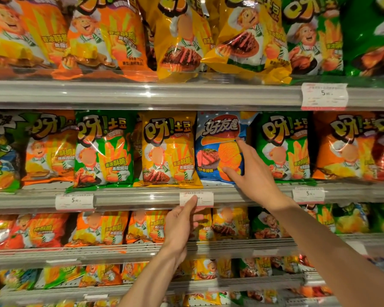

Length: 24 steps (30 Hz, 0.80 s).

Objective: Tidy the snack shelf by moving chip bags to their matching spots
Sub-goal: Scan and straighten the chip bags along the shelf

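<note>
So it's a store snack aisle, shelves stacked top to bottom with chip bags in orange, yellow and green, and clear plastic rails along each shelf edge. The odd one out is a blue chip bag (220,149) standing upright on the middle shelf (131,197), squeezed between a yellow chip bag (167,149) on its left and a green chip bag (283,147) on its right. My right hand (251,171) is up on that blue bag with fingers spread wide, index tip near the logo at the top right and thumb pressing low on the front, so touching it but not really wrapped around it. My left hand (182,222) is lower down, index finger pointing up and its tip touching the white price tag (196,198) clipped to the rail right under the yellow and blue bags; the other fingers are loosely curled and hold nothing. Two more price tags sit on the same rail, one off to the left (74,201) and one to the right (308,194).
</note>
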Available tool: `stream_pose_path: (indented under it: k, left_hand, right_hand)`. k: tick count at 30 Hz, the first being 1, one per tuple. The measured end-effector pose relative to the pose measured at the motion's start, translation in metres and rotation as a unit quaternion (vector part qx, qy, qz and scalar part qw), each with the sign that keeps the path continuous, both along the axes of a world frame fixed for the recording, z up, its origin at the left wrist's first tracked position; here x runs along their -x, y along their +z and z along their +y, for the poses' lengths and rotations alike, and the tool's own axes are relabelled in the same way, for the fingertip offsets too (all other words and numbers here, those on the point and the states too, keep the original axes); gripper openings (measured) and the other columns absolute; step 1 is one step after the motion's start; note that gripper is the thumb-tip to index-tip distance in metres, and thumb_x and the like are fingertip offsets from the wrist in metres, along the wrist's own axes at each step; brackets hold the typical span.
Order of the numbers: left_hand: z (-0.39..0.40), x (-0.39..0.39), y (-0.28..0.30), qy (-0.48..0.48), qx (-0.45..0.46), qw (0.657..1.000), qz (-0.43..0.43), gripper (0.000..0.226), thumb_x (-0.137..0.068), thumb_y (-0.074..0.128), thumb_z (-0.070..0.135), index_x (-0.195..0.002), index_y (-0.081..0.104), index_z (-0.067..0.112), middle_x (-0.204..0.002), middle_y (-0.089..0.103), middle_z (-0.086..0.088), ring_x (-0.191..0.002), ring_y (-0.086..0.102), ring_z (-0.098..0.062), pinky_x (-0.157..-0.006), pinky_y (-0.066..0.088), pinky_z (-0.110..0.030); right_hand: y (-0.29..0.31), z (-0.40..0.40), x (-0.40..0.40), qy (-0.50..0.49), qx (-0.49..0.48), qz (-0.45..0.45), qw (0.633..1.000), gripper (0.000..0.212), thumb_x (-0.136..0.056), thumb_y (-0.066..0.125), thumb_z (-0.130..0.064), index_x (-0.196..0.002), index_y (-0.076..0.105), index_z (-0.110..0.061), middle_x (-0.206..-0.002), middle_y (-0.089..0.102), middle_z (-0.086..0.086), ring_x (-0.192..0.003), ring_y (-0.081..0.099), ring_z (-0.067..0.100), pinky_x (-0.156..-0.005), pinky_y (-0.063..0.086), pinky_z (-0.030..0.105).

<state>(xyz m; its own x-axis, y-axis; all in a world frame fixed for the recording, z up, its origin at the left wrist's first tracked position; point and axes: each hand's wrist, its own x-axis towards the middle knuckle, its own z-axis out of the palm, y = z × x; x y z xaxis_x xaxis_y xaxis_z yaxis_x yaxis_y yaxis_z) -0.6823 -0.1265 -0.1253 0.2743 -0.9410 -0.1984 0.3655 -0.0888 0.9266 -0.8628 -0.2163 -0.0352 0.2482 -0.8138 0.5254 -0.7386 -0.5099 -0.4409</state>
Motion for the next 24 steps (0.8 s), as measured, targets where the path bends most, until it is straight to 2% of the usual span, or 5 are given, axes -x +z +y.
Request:
stream_pose_path:
  k: [5,10,15,20,24]
  left_hand:
    - [0.000,-0.001,-0.001,0.007,-0.014,0.999,-0.029,0.037,-0.093,0.069,0.045,-0.098,0.083,0.010,-0.083,0.080,-0.001,-0.056,0.060,-0.004,-0.058,0.046,-0.021]
    - [0.000,-0.001,0.002,0.007,-0.020,0.999,-0.035,0.038,-0.095,0.068,0.043,-0.098,0.082,0.008,-0.085,0.081,-0.003,-0.055,0.059,-0.005,-0.059,0.046,-0.022]
    - [0.001,0.000,0.005,0.012,-0.019,0.999,-0.046,0.038,-0.095,0.068,0.044,-0.099,0.082,0.010,-0.072,0.076,0.003,-0.054,0.057,-0.007,-0.057,0.044,-0.022]
    - [0.002,-0.003,0.002,0.001,-0.017,0.999,-0.052,0.037,-0.094,0.068,0.046,-0.099,0.083,0.013,-0.070,0.075,0.002,-0.059,0.057,-0.009,-0.058,0.044,-0.023]
    - [0.001,-0.004,0.000,0.001,-0.022,0.998,-0.053,0.039,-0.094,0.068,0.047,-0.100,0.083,0.012,-0.069,0.075,0.004,-0.054,0.056,-0.007,-0.056,0.044,-0.021]
  right_hand:
    - [0.005,-0.009,0.009,0.053,-0.033,-0.038,0.997,0.081,-0.093,0.074,-0.026,-0.158,0.027,-0.022,-0.152,0.044,0.003,-0.132,0.050,0.017,-0.097,0.042,0.023]
    - [-0.001,-0.007,0.009,0.080,-0.047,-0.050,0.994,0.079,-0.095,0.071,-0.025,-0.159,0.026,-0.029,-0.157,0.042,-0.005,-0.139,0.046,0.012,-0.108,0.044,0.032]
    - [0.002,-0.005,0.012,0.091,-0.064,-0.056,0.992,0.078,-0.096,0.069,-0.023,-0.160,0.024,-0.030,-0.160,0.039,-0.005,-0.136,0.039,0.001,-0.108,0.038,0.022]
    - [-0.009,-0.003,0.005,0.028,-0.045,-0.036,0.998,0.086,-0.099,0.065,-0.032,-0.163,0.009,-0.030,-0.161,0.037,-0.002,-0.145,0.039,0.018,-0.116,0.038,0.041]
    - [-0.020,0.007,0.001,-0.003,-0.027,-0.046,0.999,0.085,-0.101,0.060,-0.037,-0.163,0.002,-0.029,-0.160,0.036,0.002,-0.145,0.037,0.020,-0.114,0.036,0.038]
